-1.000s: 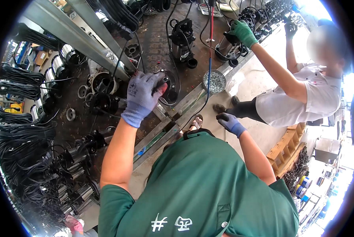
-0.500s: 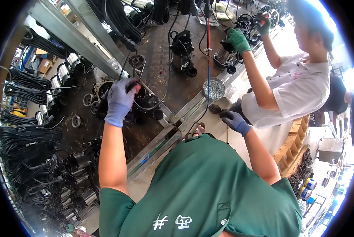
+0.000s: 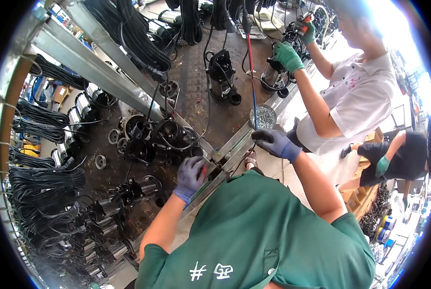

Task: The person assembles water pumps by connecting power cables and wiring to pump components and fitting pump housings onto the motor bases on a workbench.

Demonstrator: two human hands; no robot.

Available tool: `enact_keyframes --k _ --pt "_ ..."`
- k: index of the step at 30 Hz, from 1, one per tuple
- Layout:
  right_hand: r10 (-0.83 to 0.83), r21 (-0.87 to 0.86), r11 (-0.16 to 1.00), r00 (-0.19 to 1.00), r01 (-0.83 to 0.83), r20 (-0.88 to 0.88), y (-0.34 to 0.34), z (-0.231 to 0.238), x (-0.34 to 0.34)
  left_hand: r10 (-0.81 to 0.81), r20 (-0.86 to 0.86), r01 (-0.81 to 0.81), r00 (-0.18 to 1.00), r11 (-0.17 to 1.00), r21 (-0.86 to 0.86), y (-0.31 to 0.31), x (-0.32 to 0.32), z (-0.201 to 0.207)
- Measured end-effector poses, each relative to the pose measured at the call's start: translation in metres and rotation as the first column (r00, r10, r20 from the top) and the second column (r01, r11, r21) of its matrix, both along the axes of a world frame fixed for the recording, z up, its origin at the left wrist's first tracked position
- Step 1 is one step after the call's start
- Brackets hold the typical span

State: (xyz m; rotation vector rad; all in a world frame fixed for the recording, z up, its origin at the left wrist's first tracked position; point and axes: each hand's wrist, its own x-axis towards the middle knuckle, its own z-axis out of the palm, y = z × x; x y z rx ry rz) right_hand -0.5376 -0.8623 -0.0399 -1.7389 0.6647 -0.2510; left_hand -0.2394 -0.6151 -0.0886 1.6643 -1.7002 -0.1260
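Observation:
My left hand (image 3: 191,177), in a grey-blue glove, is over the metal edge of the bench, just in front of a black pump assembly (image 3: 167,130). A reddish patch shows at its thumb side; blur hides whether that is skin or an object. My right hand (image 3: 275,144), in a glove with a dark palm, has its fingers curled at a hanging cord (image 3: 254,98), red above and blue lower down. The cord runs behind the fingers and on down as a thin dark line. Past the bench corner stands a black and silver pump (image 3: 221,77).
A round tray of small metal parts (image 3: 262,117) sits at the bench edge. A co-worker in a white shirt (image 3: 355,91), wearing green gloves, works on another pump (image 3: 274,77). Coiled black cables (image 3: 42,192) line the left. A metal post (image 3: 80,58) slants across. Another person (image 3: 393,159) is at right.
My left hand has come off the pump assembly, toward me and to the right. My right hand has moved up and left to the hanging cord. Another person has appeared at the right.

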Motion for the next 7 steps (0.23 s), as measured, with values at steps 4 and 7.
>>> enact_keyframes --k 4,7 --pt "-0.019 0.012 1.0 0.999 0.019 -0.04 -0.009 0.003 -0.001 -0.13 0.126 0.119 0.984 0.989 0.091 -0.08 0.002 -0.024" --pt "-0.034 0.006 0.999 0.999 0.034 -0.03 -0.027 0.018 0.003 -0.224 0.216 0.213 0.95 0.974 0.075 -0.145 0.01 -0.043"
